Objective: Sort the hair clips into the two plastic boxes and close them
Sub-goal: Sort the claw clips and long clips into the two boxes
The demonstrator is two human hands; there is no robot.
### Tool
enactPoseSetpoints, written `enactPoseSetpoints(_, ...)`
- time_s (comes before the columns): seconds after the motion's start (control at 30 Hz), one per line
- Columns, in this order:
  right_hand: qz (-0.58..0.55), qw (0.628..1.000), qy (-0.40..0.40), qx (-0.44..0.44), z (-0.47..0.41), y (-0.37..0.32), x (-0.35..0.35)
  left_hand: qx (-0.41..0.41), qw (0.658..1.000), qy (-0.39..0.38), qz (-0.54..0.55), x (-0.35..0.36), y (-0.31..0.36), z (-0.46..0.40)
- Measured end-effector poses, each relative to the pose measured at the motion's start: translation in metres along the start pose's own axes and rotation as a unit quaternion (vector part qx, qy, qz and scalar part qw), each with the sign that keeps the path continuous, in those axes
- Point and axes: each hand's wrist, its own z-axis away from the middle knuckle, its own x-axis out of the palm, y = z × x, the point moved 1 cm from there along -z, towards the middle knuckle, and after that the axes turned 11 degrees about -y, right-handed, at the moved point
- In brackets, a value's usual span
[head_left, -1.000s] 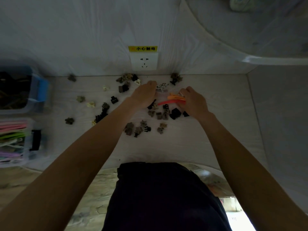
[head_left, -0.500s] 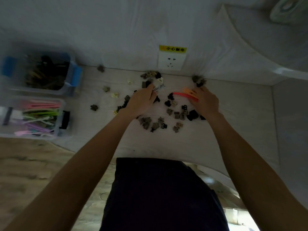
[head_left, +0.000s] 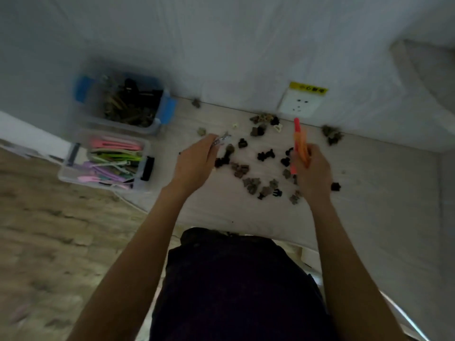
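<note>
The right hand [head_left: 311, 168] grips long orange clips [head_left: 300, 141], light, stiff and slippery, mid-length, right of the left hand [head_left: 197, 161] pinching a small shiny clip [head_left: 222, 139].

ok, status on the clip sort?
Left hand pinching a pale clip. Right hand gripping orange clips. Both boxes open, small clips loose on table. Nothing in the way.
</note>
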Motion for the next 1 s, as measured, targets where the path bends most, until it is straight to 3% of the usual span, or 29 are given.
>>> enactPoseSetpoints(0.17,-0.200,0.966,-0.165,0.022,0.022,-0.071,0.080,0.053,0.986,0.098,-0.121,-0.080,-0.072,0.035)
enactPoseSetpoints(0.33,-0.211,0.945,-0.251,-0.001,0.033,-0.125,0.137,0.012,0.985,0.054,-0.164,-0.112,-0.141,0.060)
enactPoseSetpoints(0.5,-0.193,0.939,-0.282,-0.036,0.040,-0.175,0.174,0.009,0.977,-0.027,-0.213,-0.110,-0.187,0.070)
enactPoseSetpoints(0.6,-0.126,0.948,-0.281,-0.085,0.045,-0.196,0.196,-0.010,0.983,-0.053,-0.174,-0.114,-0.206,0.073)
enactPoseSetpoints(0.7,0.016,0.951,-0.266,-0.159,0.045,-0.210,0.213,-0.005,0.992,-0.031,-0.124,-0.122,-0.213,0.079)
enactPoseSetpoints(0.83,0.244,0.918,-0.199,-0.240,0.038,-0.224,0.244,-0.034,0.992,0.082,-0.092,-0.128,-0.219,0.095)
enactPoseSetpoints(0.93,0.316,0.886,-0.215,-0.262,0.037,-0.235,0.266,-0.044,0.979,0.167,-0.107,-0.126,-0.231,0.105)
enactPoseSetpoints(1.0,0.339,0.872,-0.225,-0.272,0.037,-0.239,0.274,-0.079,0.981,0.168,-0.062,-0.125,-0.240,0.107)
